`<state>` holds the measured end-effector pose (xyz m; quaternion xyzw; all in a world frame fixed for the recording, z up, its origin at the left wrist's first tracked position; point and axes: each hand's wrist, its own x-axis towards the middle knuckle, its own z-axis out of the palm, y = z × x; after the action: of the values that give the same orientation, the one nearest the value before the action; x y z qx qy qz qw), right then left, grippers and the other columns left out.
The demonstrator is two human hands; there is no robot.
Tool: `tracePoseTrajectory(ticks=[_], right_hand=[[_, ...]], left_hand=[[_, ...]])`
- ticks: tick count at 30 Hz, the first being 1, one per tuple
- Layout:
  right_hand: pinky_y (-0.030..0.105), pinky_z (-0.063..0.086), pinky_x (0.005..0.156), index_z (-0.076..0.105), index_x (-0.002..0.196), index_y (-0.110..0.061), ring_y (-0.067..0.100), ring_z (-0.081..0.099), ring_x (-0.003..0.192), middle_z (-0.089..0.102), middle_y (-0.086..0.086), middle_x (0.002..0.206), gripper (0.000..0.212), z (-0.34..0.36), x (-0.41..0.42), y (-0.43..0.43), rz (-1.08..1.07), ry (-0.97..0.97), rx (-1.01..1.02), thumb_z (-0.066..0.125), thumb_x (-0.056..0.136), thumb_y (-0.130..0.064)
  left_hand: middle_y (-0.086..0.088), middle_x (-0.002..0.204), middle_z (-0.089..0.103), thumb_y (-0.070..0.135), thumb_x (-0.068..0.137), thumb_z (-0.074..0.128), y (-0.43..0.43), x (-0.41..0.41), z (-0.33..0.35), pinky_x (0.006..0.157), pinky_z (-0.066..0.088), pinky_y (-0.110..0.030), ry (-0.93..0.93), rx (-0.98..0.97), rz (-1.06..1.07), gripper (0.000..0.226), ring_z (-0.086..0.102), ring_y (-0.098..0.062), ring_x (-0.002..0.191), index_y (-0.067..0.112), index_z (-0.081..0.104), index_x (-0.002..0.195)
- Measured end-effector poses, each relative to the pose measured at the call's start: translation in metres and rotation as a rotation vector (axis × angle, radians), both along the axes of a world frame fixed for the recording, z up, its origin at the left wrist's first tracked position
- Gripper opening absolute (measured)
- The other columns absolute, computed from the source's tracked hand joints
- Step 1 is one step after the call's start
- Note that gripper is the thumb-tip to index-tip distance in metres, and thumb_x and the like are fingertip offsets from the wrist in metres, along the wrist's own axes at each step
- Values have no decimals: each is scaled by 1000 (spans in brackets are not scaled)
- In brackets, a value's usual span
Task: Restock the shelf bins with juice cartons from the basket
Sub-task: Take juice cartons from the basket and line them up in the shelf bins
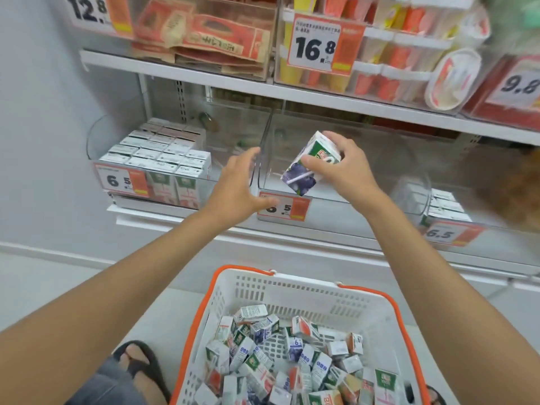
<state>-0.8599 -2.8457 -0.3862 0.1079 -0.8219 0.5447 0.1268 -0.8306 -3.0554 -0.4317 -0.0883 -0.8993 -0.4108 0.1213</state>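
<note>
1. My right hand (346, 168) grips a grape juice carton (309, 163), tilted, over the clear middle bin (336, 197).
2. My left hand (238, 185) hovers released, fingers spread.
3. Basket (306, 290) below holds loose cartons.

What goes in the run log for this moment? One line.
right hand: holds purple carton tilted at middle bin | left hand: open, empty | basket: loose cartons inside

The basket (292, 290) is cropped below; a brown blur (510, 182) at right is unidentifiable.
</note>
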Motion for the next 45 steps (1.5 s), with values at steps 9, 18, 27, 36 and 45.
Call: tracePoseTrajectory(ticks=[9, 18, 27, 36, 45], right_hand=[[35, 40, 107, 42, 143, -22, 18, 47, 126, 40, 1, 145, 80, -50, -73, -45, 279, -341, 569, 75, 76, -51], [29, 42, 101, 51, 138, -26, 13, 53, 118, 54, 0, 135, 56, -51, -66, -32, 221, -218, 421, 72, 85, -27], [16, 42, 69, 67, 97, -21, 9, 55, 72, 61, -3, 92, 19, -153, 53, 9, 35, 84, 335, 57, 82, -13], [36, 50, 90, 58, 128, -13, 15, 57, 103, 57, 2, 126, 41, -350, 115, 84, 232, -937, 514, 66, 88, -9], [35, 40, 102, 53, 134, -8, 30, 47, 128, 51, 10, 137, 46, -399, 148, 51, 562, -988, 930, 59, 94, -29]], left_hand=[[-9, 144, 39, 46, 82, 71, -14, -35, -46, 107, 38, -41, -79, -192, 56, 100, 42, -26, 129, 12, 9, 154], [-2, 135, 40, 30, 82, 75, -13, -22, -54, 103, 43, -39, 101, -112, 43, 78, 34, -18, 128, 23, 33, 147], [9, 111, 49, 20, 84, 70, 6, 53, -129, 77, 54, -40, -103, -13, -43, 46, 53, -8, 87, 27, 50, 124], [2, 107, 54, 16, 85, 72, 5, 87, -233, 74, 57, -37, -587, -27, -120, 43, 63, -18, 79, 21, 53, 123], [6, 108, 55, 19, 87, 69, 8, 99, -267, 75, 56, -33, -761, -19, -158, 38, 64, -17, 85, 27, 53, 121]])
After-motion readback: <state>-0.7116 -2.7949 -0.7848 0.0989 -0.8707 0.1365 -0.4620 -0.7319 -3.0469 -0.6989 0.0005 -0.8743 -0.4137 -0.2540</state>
